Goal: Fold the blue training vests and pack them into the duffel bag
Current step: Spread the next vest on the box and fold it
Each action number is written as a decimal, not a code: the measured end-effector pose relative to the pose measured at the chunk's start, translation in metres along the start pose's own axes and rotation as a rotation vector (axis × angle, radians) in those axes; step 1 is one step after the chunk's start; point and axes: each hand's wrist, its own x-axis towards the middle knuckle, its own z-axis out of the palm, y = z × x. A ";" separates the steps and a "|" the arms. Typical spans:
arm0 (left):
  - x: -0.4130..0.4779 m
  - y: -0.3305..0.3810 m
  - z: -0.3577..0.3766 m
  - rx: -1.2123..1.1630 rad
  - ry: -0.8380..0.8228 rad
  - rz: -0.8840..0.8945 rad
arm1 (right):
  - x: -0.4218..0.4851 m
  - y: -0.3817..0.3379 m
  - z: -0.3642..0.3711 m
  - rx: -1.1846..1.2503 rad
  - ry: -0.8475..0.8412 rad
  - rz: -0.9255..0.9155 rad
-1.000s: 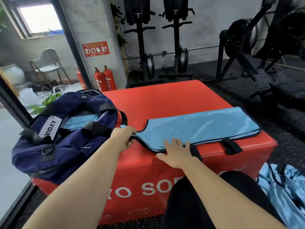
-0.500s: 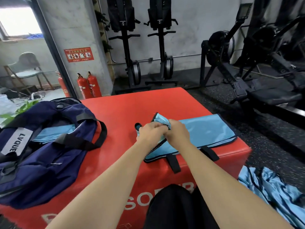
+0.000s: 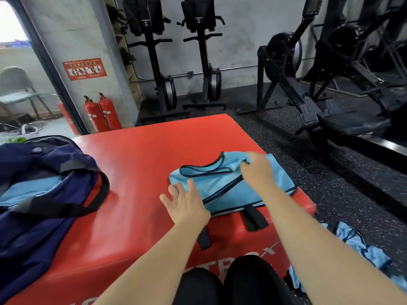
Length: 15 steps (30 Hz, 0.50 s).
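Blue training vest, half-folded, on red bench near its front right corner. Right grip pinches the folded-over end; left grip, released, fingers spread, presses the near edge. Risk: slick fabric may spring open or slide off when pressure lifts. Duffel bag well apart, left. Bench lettering cut off; wall sign illegible.

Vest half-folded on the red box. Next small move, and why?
Probably lower the right hand and lay the end it pinches flat on the vest. That end sits bunched and raised above the lower layer, while the left hand lies open at the fold's left edge, seemingly anchoring it. The duffel bag waits open at left; the fold looks unfinished.
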 end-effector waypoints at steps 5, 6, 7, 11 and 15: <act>0.002 0.036 -0.003 0.301 -0.018 0.111 | 0.019 0.082 -0.033 -0.126 0.072 0.324; 0.001 0.043 0.000 0.342 -0.033 0.128 | 0.016 0.097 -0.032 -0.179 0.018 0.370; 0.001 0.048 0.003 0.374 -0.051 0.145 | 0.013 0.107 -0.031 -0.219 -0.026 0.401; 0.005 0.058 0.012 0.425 -0.128 0.184 | 0.019 0.115 -0.031 -0.209 -0.013 0.409; 0.006 0.056 0.021 0.451 -0.185 0.236 | 0.027 0.119 -0.039 -0.017 0.059 0.550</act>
